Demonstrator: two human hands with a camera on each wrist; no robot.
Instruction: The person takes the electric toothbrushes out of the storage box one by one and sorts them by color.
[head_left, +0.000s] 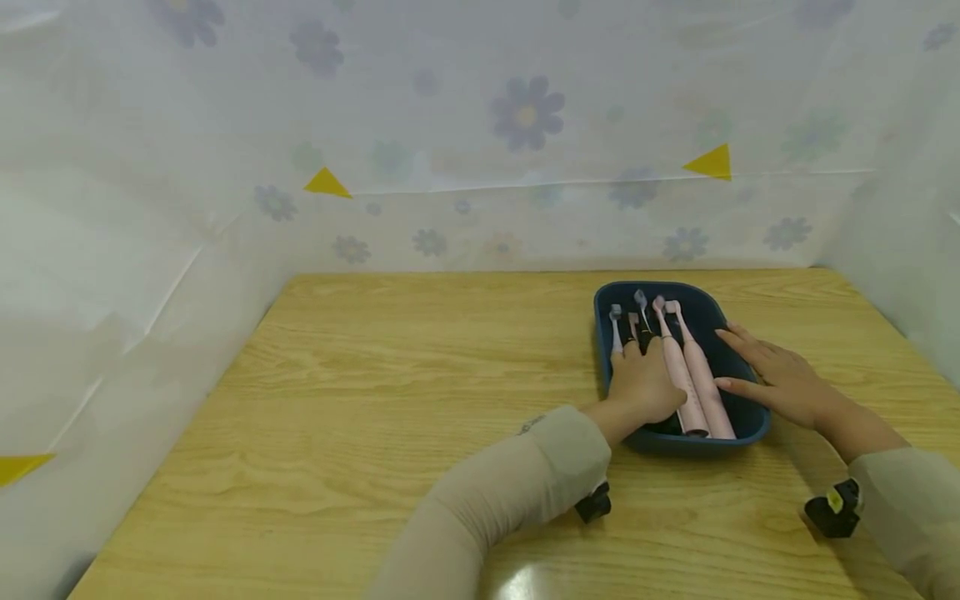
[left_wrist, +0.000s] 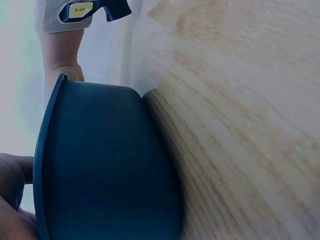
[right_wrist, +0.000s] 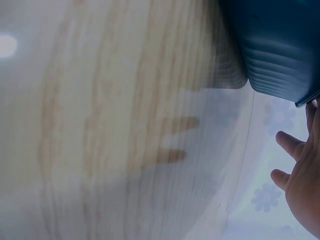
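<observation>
A dark blue bin (head_left: 701,450) stands at the right of the wooden table, with several electric toothbrushes lying in it. Two pink toothbrushes (head_left: 709,387) lie side by side, heads toward the far end. Left of them are a black toothbrush (head_left: 643,310) and a pale-headed one (head_left: 616,321). My left hand (head_left: 643,387) reaches over the near left rim, its fingers spread on these, the thumb beside a pink handle. The hand covers most of their handles. My right hand (head_left: 787,383) rests at the bin's right rim, fingers extended and thumb over the edge.
The wooden table (head_left: 420,375) spreads out left of the bin. White flower-patterned sheeting (head_left: 465,108) surrounds it at the back and sides, marked with yellow triangles (head_left: 708,163). A small black camera (head_left: 834,508) is strapped by the right cuff, another (head_left: 594,502) by the left.
</observation>
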